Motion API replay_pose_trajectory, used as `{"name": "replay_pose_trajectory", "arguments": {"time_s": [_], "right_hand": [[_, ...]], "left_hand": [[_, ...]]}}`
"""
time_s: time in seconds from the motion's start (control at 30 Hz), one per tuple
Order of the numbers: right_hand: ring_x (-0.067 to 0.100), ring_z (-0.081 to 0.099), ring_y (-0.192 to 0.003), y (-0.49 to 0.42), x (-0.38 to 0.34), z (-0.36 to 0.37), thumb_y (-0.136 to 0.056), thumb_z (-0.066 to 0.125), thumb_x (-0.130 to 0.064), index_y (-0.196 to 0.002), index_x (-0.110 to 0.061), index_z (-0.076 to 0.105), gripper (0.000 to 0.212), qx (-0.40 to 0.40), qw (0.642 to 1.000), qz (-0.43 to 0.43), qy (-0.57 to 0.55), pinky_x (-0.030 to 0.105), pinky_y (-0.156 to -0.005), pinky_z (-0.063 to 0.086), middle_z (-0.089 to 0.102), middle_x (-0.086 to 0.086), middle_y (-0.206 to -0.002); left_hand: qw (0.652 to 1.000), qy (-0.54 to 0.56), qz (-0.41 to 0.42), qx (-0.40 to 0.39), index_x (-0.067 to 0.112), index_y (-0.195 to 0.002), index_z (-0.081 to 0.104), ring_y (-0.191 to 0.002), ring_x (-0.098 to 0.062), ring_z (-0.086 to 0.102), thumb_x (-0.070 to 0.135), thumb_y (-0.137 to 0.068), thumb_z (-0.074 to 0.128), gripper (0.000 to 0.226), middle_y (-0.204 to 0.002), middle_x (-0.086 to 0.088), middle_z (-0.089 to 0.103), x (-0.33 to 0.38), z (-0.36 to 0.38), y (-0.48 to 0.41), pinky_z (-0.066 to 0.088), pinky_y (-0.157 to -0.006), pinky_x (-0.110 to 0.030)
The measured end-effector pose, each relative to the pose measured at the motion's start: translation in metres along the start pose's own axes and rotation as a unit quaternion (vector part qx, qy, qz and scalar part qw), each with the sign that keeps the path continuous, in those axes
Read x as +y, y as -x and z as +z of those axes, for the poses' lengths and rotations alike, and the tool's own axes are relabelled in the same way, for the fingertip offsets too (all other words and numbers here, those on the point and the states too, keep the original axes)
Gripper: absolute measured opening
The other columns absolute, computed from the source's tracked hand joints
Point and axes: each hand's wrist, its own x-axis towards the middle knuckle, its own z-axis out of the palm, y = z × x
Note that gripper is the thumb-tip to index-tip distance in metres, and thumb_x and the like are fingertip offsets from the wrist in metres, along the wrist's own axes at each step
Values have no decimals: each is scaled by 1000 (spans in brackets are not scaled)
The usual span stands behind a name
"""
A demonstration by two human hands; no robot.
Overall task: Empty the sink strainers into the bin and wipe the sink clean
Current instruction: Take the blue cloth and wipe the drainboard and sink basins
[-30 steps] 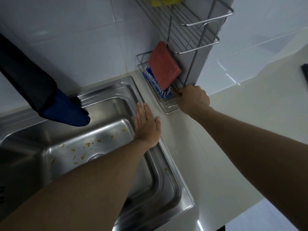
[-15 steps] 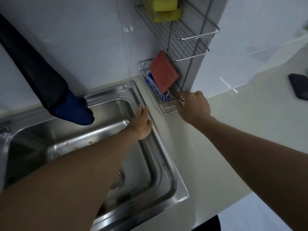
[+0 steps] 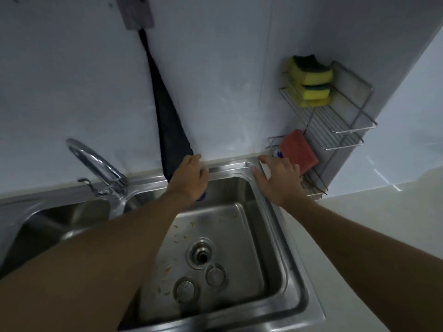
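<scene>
The steel sink's right basin (image 3: pixel 291 279) has an open drain hole (image 3: pixel 203 256) and food scraps scattered over its floor. Two round strainers lie on the floor beside the hole, one (image 3: pixel 184 289) at the front left and one (image 3: pixel 216 275) to its right. My left hand (image 3: pixel 189 178) is at the back rim and grips the lower end of a dark blue cloth (image 3: pixel 165 121) that hangs down the wall. My right hand (image 3: pixel 279 178) lies with fingers spread on the sink's back right corner, just in front of the lower rack.
A curved tap (image 3: pixel 96 164) stands between the two basins. A wire rack (image 3: pixel 335 130) on the right wall holds yellow sponges (image 3: pixel 311 77) above and a red pad (image 3: pixel 299 152) with a blue brush below. Pale worktop (image 3: pixel 371 236) runs to the right.
My left hand has left the sink's right rim and taken the hanging cloth at the back. My right hand came off the rack's front onto the sink corner. The view now takes in the whole basin.
</scene>
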Motion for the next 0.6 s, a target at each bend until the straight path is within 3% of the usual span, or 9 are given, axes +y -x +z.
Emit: {"name": "replay_pose_trajectory", "arguments": {"time_s": [0.1,0.2,0.33,0.5,0.6], "right_hand": [[23,57,-119,-27,-52,0,-94,50,-56,-136,-25,55,52,-16,998,-15,-64,46,-107,37,65,-2,-128],[19,60,-113,-55,-100,-5,-95,52,-54,-138,-23,54,53,-12,994,-19,-110,49,-103,44,66,-3,-126],[20,61,-113,-91,-154,-11,-97,54,-48,-139,-20,52,50,-9,987,-33,-158,49,-104,43,66,-1,-125],[16,61,-110,-136,-199,-19,-98,54,-48,-136,-23,55,45,-12,980,-34,-196,42,-105,43,66,-3,-123],[13,60,-106,-160,-222,-21,-97,56,-47,-133,-24,59,42,-21,972,-27,-232,29,-97,47,66,-5,-120]], "left_hand": [[999,5,-6,53,3,-148,37,-128,-34,48,27,-106,43,48,-146,-17,40,-17,-53,-8,38,-109,-39],[996,22,-22,84,4,-150,33,-127,-34,49,30,-106,43,52,-147,-17,38,-25,-99,-19,39,-111,-43],[993,40,-13,113,5,-148,35,-122,-34,51,31,-107,40,50,-142,-18,40,-28,-147,-44,40,-105,-37],[991,56,-2,125,7,-151,33,-127,-29,50,30,-107,39,50,-148,-15,39,-31,-193,-75,38,-105,-30],[986,53,34,157,11,-154,30,-128,-27,50,24,-107,40,50,-151,-11,37,-31,-216,-90,38,-110,-32]]}}
